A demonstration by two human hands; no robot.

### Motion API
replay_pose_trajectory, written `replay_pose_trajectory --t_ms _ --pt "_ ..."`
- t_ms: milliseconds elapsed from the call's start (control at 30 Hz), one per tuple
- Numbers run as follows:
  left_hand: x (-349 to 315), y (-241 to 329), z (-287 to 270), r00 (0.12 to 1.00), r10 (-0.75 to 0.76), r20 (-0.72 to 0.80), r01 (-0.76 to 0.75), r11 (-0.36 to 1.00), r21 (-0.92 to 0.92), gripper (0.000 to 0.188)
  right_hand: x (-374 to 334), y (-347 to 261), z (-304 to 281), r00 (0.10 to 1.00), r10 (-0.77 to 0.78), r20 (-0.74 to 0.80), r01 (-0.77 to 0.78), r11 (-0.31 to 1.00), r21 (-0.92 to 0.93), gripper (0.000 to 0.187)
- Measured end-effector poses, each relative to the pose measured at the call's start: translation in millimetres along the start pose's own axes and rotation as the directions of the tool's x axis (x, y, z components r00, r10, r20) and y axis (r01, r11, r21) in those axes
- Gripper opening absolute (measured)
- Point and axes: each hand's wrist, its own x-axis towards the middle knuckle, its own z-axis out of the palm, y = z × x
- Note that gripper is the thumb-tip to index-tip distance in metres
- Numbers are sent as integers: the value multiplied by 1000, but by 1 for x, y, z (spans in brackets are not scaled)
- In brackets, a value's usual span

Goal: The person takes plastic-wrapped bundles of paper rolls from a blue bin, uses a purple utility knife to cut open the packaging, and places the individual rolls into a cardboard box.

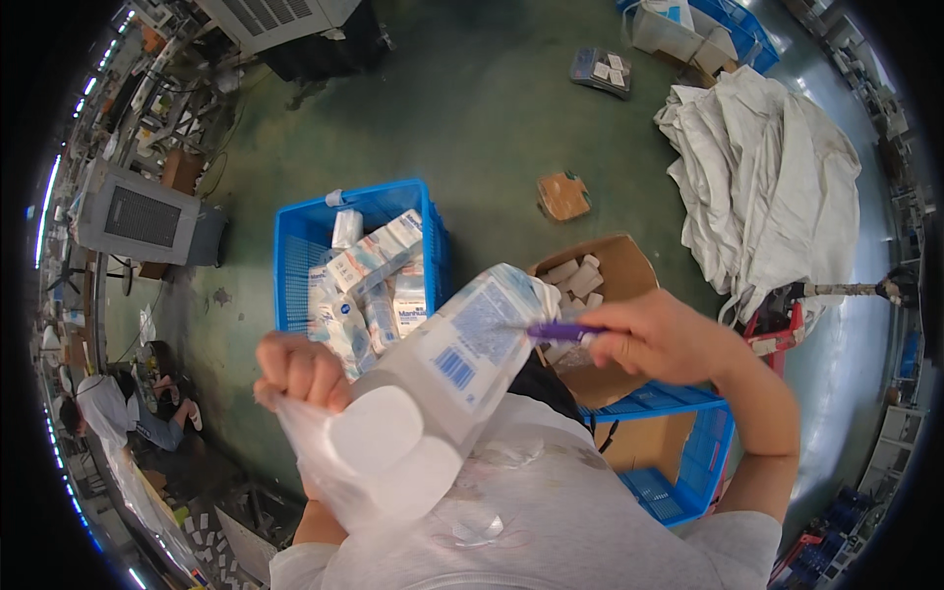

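Note:
A long clear-plastic pack of white paper rolls [433,393], printed blue on its side, lies tilted across the front of my body. My left hand [303,372] is closed in a fist round the loose, bunched film at the pack's near-left end, where two round white roll ends show through. Closed round a purple-handled knife [565,332], my right hand [654,336] is on the other side of the pack. The knife's thin tip points left, over the blue print; whether it pierces the film I cannot tell.
A blue crate [359,192] of wrapped packs stands ahead to the left. An open cardboard box [629,265] holding small white pieces sits on a blue crate [703,423] at right. Large white sacks [767,177] are piled far right. A person [123,403] sits at left.

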Motion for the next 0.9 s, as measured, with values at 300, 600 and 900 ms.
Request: replay_pose_trajectory --t_ms 300,600,900 --pt "36 -33 -17 988 -110 107 126 979 -163 26 13 0 33 663 -748 -4 428 384 -818 15" --pt "46 -41 -6 955 -164 246 201 971 -131 32 -95 269 5 916 63 -397 -383 433 -816 15" --pt "82 -87 -21 890 -310 335 393 894 -216 29 -23 87 52 811 -373 -450 322 928 -189 48"
